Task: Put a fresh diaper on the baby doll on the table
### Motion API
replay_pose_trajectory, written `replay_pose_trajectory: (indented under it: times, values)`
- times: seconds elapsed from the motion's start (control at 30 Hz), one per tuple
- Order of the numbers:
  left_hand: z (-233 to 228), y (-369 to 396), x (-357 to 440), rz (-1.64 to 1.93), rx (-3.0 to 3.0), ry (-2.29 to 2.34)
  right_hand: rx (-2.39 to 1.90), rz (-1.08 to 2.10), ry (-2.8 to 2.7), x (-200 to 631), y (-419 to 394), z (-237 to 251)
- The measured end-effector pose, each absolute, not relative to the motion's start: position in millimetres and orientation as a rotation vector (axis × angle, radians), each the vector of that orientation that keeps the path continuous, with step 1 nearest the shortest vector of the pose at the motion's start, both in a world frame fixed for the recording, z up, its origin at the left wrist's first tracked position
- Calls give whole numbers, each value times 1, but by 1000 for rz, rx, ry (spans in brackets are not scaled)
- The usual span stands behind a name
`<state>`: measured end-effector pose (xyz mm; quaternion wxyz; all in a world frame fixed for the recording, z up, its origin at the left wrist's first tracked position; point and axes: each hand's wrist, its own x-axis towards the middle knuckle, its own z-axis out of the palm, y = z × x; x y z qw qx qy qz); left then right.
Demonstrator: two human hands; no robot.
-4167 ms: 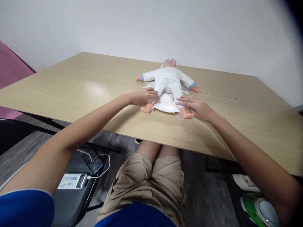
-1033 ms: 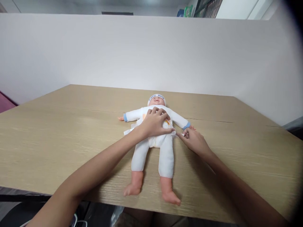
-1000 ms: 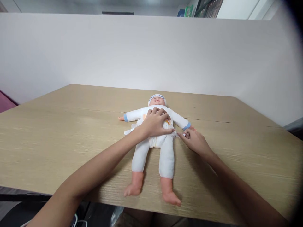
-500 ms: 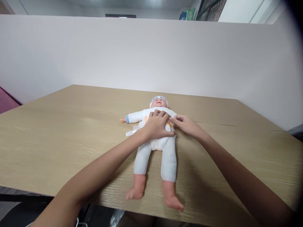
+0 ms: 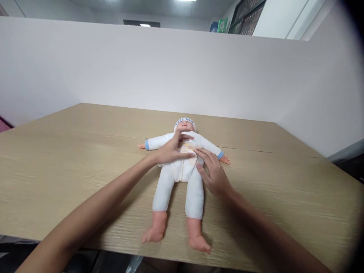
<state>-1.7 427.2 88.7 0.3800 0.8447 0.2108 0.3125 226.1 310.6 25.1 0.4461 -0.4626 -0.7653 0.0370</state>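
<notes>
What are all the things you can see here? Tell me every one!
Baby doll: one, white suit with blue cuffs, lying face up in the middle of the table, feet toward the near edge.
Doll's cap: one, white with blue letters, on the doll's head.
Diaper: one, white with an orange print, wrapped round the doll's waist.
Table: one, light wood, filling most of the view.
Partition wall: one, white, behind the table.
Green sign: one, above the partition at the top.
Left hand: one, bare, resting on the doll's tummy.
Right hand: one, bare, fingers pressed on the diaper at the doll's hip.
</notes>
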Motion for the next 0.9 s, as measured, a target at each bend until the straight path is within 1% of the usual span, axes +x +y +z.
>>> replay_pose_trajectory:
  times: [0.13, 0.37, 0.53, 0.67, 0.8, 0.9]
  values:
    - [67, 430, -46, 956, 2138, 589, -1182, 70, -1922, 231, 306, 25]
    - [38, 428, -122, 770, 2455, 1010, -1210, -26, -1844, 214, 317, 46]
    - [34, 431, -132, 564, 2559, 1203, -1243, -103, -1831, 185, 335, 68]
    - [37, 428, -132, 378, 2516, 1361, -1426, -25, -1860, 164, 349, 82]
    - [42, 428, -136, 330, 2364, 1392, -1633, 48, -1916, 155, 359, 90]
    - [46, 433, -137, 461, 2109, 1250, -1702, 141, -1915, 156, 361, 95]
